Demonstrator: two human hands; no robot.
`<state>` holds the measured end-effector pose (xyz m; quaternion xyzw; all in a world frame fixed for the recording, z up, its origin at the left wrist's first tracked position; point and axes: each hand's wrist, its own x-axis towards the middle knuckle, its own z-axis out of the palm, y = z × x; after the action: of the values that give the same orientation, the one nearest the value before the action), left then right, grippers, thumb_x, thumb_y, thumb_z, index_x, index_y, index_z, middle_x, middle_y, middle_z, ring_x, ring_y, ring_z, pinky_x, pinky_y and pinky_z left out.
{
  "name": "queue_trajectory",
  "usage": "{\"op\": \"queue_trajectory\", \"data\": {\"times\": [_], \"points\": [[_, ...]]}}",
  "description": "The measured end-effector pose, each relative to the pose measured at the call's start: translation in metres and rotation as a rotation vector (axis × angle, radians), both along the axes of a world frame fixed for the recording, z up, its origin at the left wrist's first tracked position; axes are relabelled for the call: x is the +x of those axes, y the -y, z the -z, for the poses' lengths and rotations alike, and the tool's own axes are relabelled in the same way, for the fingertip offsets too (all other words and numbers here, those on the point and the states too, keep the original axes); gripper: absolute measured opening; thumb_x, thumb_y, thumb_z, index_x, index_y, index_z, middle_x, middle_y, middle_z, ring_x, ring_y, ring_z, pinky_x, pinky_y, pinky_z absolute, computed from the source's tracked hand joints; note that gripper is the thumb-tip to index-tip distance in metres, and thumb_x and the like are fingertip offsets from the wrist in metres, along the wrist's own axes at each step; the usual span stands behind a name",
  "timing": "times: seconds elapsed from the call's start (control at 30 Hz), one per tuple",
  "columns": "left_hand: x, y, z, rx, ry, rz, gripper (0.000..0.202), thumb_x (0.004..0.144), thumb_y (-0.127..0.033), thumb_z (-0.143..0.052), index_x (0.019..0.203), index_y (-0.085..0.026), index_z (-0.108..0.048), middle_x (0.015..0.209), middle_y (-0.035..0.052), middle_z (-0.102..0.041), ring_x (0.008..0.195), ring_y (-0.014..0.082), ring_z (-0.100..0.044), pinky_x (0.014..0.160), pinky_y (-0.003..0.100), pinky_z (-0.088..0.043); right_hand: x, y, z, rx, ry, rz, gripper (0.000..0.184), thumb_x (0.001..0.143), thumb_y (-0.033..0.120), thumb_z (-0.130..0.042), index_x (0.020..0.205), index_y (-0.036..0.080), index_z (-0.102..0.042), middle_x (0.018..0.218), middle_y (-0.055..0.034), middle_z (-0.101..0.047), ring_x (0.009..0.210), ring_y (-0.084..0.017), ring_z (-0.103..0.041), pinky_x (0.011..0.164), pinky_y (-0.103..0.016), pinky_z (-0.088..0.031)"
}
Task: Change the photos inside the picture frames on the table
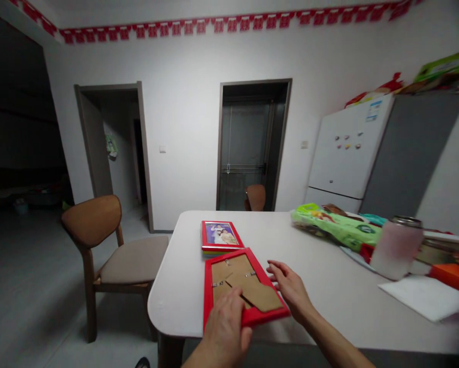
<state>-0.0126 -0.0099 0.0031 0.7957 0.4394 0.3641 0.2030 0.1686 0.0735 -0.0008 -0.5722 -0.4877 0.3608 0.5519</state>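
A red picture frame (208, 276) lies face down at the near left of the white table (329, 312). Its brown backing board (223, 271) shows, with small metal clips on it. A brown flap (265, 297) slants across the board toward the near right corner, with a dark gap along one side. My left hand (225, 324) grips the frame's near edge, fingers over the backing and thumb by the rim. Just off the right edge, my right hand (290, 291) is open with fingers apart. Behind lies another red frame (222, 248), photo side up, stacked on something with a yellow-green edge.
A green package (340, 229), a pinkish jar (398, 248) and white paper (424, 296) occupy the table's right side. A wooden chair (133, 260) stands left of the table. The fridge (347, 148) is at the back right.
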Motion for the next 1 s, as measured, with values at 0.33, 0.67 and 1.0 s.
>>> {"op": "queue_trajectory", "data": {"times": [0.33, 0.67, 1.0], "points": [[0.059, -0.02, -0.031, -0.172, 1.117, 0.01, 0.038, 0.067, -0.025, -0.057, 0.1, -0.017, -0.04, 0.098, 0.0082, -0.058, 0.09, 0.0187, -0.055, 0.08, 0.03, -0.042, -0.023, 0.055, 0.006, -0.018, -0.639, -0.154, 0.054, 0.063, 0.04, -0.058, 0.111, 0.021, -0.043, 0.08, -0.0029, -0.066, 0.066, -0.017, -0.061, 0.058, -0.029, -0.048], [0.112, -0.061, 0.021, -0.389, 0.435, 0.003, 0.047, 0.069, -0.01, -0.051, 0.114, -0.013, -0.036, 0.104, 0.008, -0.058, 0.09, 0.0138, -0.056, 0.075, 0.021, -0.043, 0.137, -0.009, -0.01, -0.186, 0.506, 0.135, 0.027, 0.068, 0.028, -0.047, 0.084, 0.017, -0.064, 0.067, -0.0054, -0.067, 0.059, -0.018, -0.061, 0.053, -0.023, -0.042], [0.141, -0.07, 0.022, -0.305, -0.003, -0.112, 0.031, 0.061, -0.013, -0.058, 0.092, -0.014, -0.057, 0.094, 0.0124, -0.057, 0.087, 0.025, -0.053, 0.078, 0.035, -0.039, 0.159, -0.013, 0.005, -0.202, 0.757, 0.225, 0.022, 0.078, 0.028, -0.043, 0.087, 0.019, -0.061, 0.079, -0.0048, -0.064, 0.066, -0.013, -0.057, 0.057, -0.022, -0.043]]}}
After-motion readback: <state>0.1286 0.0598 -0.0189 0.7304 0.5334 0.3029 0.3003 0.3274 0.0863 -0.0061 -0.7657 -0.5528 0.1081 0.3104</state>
